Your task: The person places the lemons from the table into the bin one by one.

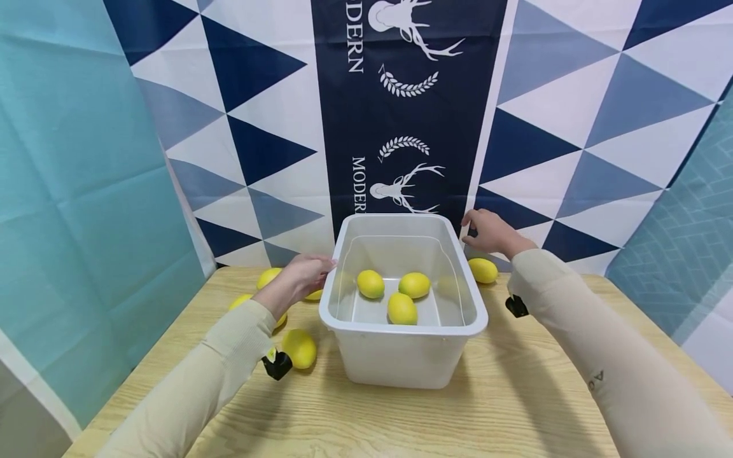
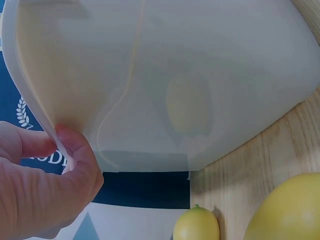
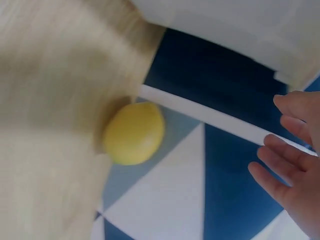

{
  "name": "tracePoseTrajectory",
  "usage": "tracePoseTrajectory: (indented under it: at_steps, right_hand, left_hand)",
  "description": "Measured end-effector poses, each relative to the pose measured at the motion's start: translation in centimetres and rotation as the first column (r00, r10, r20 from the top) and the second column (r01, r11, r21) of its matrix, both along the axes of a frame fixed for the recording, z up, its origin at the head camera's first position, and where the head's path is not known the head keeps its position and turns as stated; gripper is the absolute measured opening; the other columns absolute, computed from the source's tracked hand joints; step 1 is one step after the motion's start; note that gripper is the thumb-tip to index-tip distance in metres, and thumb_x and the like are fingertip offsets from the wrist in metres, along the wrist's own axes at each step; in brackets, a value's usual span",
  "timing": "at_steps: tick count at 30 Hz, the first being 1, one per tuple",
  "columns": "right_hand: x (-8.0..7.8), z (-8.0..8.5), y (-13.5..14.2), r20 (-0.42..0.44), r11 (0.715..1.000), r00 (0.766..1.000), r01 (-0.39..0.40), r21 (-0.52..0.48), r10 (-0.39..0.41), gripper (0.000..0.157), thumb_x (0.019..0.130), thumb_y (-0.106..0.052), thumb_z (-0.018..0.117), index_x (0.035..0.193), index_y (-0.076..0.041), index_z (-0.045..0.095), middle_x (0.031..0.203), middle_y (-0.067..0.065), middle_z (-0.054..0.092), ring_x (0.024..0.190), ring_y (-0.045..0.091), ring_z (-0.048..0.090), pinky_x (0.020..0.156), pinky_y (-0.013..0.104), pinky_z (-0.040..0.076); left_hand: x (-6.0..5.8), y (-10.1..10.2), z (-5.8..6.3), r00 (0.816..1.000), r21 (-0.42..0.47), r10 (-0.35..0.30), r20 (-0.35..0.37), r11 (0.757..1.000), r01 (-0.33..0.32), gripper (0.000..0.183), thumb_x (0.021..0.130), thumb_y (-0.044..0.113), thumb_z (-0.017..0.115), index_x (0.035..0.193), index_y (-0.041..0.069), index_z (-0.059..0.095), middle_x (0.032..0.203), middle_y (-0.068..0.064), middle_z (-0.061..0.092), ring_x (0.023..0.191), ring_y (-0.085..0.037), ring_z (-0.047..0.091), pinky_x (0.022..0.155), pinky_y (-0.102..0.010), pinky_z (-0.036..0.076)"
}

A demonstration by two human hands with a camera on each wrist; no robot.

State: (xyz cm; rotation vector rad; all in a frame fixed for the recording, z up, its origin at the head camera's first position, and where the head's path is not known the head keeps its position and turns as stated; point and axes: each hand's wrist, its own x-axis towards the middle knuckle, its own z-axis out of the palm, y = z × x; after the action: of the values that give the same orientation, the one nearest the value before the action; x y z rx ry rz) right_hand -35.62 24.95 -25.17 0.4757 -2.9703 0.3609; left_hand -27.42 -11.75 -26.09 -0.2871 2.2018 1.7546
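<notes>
1. A white tub [image 1: 395, 359] stands upright on the wooden desk [image 1: 366, 420], and its opening faces up
2. Inside the tub there are 3 yellow lemons on the bottom: 1 at left [image 1: 370, 284], 1 at right [image 1: 414, 285] and 1 nearer to the person [image 1: 402, 309]; whether the last 2 touch each other, I cannot tell
3. The left hand [image 1: 309, 272] holds the left rim of the tub; its grip is closed around this edge, and in the left wrist view the thumb and fingers pinch it from both sides
4. The right hand [image 1: 489, 232] is just beside the far right part of the rim; its grip is released, with the fingers loosely bent and nothing between them
5. Below the right hand, 1 lemon [image 1: 483, 270] lies on the desk to the right of the tub, near the back edge
6. On the left side of the tub more lemons lie on the desk; 1 of them [image 1: 300, 348] is closest to the person, and others are partly hidden behind the left arm, so I cannot count them exactly
7. Both sleeves are light cream, and behind the desk hangs a cloth [image 1: 269, 83] with blue and white triangles
</notes>
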Motion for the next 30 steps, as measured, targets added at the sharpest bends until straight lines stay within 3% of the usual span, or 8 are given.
tracePoseTrajectory:
  at_steps: [8,19,25,30]
  right_hand:
    - [-0.2,-3.3,0.9,-0.007,0.996,0.999,0.042,-0.074,-0.042,0.044,0.092,-0.018,0.061,0.130,0.002,0.049,0.133,0.030,0.045,0.121,0.045,0.041,0.107,0.063,0.040]
    - [-0.5,-6.1,1.7,-0.159,0.999,0.986,0.052,-0.004,-0.052,0.047,0.088,-0.019,0.063,0.128,0.004,0.051,0.129,0.032,0.048,0.120,0.048,0.044,0.104,0.062,0.041]
    - [-0.8,-7.3,2.5,-0.133,0.996,0.989,0.069,0.048,-0.062,0.052,0.084,-0.022,0.065,0.127,0.005,0.053,0.121,0.032,0.052,0.111,0.047,0.049,0.098,0.062,0.044]
    - [-0.6,-8.1,3.0,-0.044,0.996,0.998,0.058,0.069,-0.055,0.057,0.082,-0.025,0.067,0.127,0.006,0.053,0.123,0.033,0.051,0.111,0.049,0.049,0.095,0.063,0.046]
  left_hand:
    - [0.0,0.0,-0.1,1.000,0.008,0.016,0.001,1.000,-0.016,0.034,0.100,0.021,0.055,0.131,0.005,0.059,0.134,-0.011,0.056,0.114,-0.025,0.053,0.112,-0.036,0.045]
    - [-0.1,-0.1,0.0,1.000,0.024,0.030,0.000,0.999,-0.030,0.035,0.100,0.022,0.055,0.132,0.007,0.058,0.136,-0.009,0.055,0.117,-0.025,0.053,0.113,-0.035,0.044]
    - [-0.1,0.0,0.0,0.999,0.033,0.032,0.010,0.999,-0.032,0.036,0.100,0.021,0.055,0.133,0.007,0.057,0.137,-0.010,0.055,0.119,-0.026,0.053,0.113,-0.035,0.043]
    - [-0.2,0.0,-0.1,0.999,0.030,0.038,0.014,0.999,-0.039,0.036,0.100,0.021,0.055,0.133,0.008,0.057,0.138,-0.009,0.055,0.121,-0.026,0.053,0.114,-0.035,0.043]
